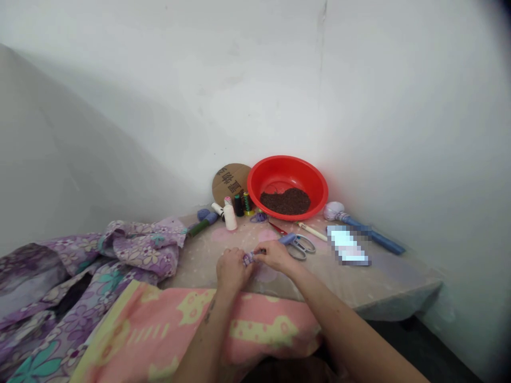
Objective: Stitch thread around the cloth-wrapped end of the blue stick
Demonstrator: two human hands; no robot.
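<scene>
Close together at the middle of the table are my left hand (232, 269) and my right hand (276, 256). Between them shows a small piece of purple-and-white patterned cloth (248, 259). My left hand's fingers are closed on its left side, partly hiding it. From the right, the thumb and fingers of my right hand pinch its other end; whatever finer thing lies in that pinch is too small to make out. Just behind my right hand a smooth blue-purple piece (286, 239) sticks out, beside grey-handled scissors (297, 251).
A red basin (288, 165) holding dark grains stands at the back, against a cardboard disc (227, 186). Thread spools (230, 217), a cream pen-like stick (313, 231) and a blue rod with a white ball-shaped end (375, 236) lie around. Floral fabric (139, 247) covers the left.
</scene>
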